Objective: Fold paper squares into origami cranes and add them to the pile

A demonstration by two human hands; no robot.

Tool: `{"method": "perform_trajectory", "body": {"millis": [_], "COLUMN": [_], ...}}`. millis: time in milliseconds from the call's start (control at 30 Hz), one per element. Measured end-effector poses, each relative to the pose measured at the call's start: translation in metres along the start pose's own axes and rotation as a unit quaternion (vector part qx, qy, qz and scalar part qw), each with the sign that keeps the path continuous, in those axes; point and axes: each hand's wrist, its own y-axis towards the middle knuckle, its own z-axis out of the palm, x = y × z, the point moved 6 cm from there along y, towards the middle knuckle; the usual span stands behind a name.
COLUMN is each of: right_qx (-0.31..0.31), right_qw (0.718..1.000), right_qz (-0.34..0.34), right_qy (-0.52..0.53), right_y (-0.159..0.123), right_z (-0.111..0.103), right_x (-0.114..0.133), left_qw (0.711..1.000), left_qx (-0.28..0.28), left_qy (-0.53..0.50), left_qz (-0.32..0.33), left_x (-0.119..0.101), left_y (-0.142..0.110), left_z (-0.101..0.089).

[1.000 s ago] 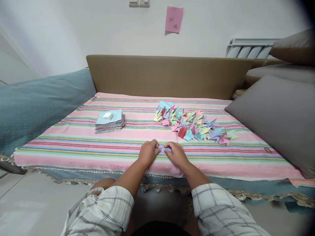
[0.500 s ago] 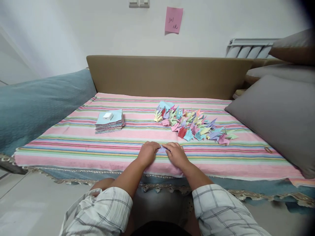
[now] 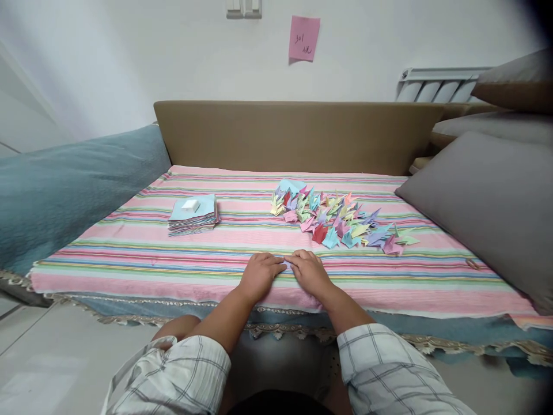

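a pink note (image 3: pixel 304 39) with dark writing sticks to the white wall (image 3: pixel 194 57), near two light switches (image 3: pixel 243 7). a white heater (image 3: pixel 444 74) shows behind the brown sofa back (image 3: pixel 285 135), close to some pillows (image 3: pixel 510 125). one big grey pillow (image 3: pixel 488 202) leans down on the right. a blue cover (image 3: pixel 86 173) is over the sofa's left end. the floor (image 3: pixel 43 357) is pale and shiny.

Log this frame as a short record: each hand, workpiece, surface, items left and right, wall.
Left hand: left hand, fingertips at the workpiece
Right hand: right hand, fingertips at the workpiece
Workpiece: lavender paper, mostly hidden
Surface: striped cloth
Left: paper stack, small white block on top
Right: folded paper birds, grey cushion farther right
Wall: pink note
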Motion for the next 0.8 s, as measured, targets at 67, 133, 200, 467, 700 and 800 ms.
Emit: {"method": "perform_trajectory", "body": {"millis": [67, 133, 200, 467, 700, 800], "right_qx": [-0.003, -0.007, -0.016, -0.044, -0.012, -0.058], "right_qw": [1.000, 1.000, 0.999, 0.988, 0.992, 0.992], "right_qz": [-0.005, -0.013, -0.028, -0.136, -0.079, -0.036], "right_qy": [0.001, 0.007, 0.016, -0.051, -0.099, -0.111], "right_y": [0.000, -0.001, -0.002, -0.030, -0.042, -0.040], "right_z": [0.000, -0.001, -0.003, -0.002, -0.002, -0.017], "right_x": [0.000, -0.001, -0.001, 0.021, 0.003, -0.002], "left_qw": [1.000, 1.000, 1.000, 0.999, 0.999, 1.000], "left_qx": [0.017, 0.018, 0.014, 0.040, 0.033, 0.029], "left_qy": [0.007, 0.013, 0.021, -0.003, -0.010, -0.006], "left_qz": [-0.008, -0.007, 0.004, 0.000, -0.004, -0.004], "left_x": [-0.002, -0.004, -0.007, -0.008, -0.006, -0.006], "left_y": [0.000, -0.001, -0.003, -0.010, -0.011, -0.011], "left_z": [0.000, -0.002, -0.005, -0.008, -0.007, -0.006]}}
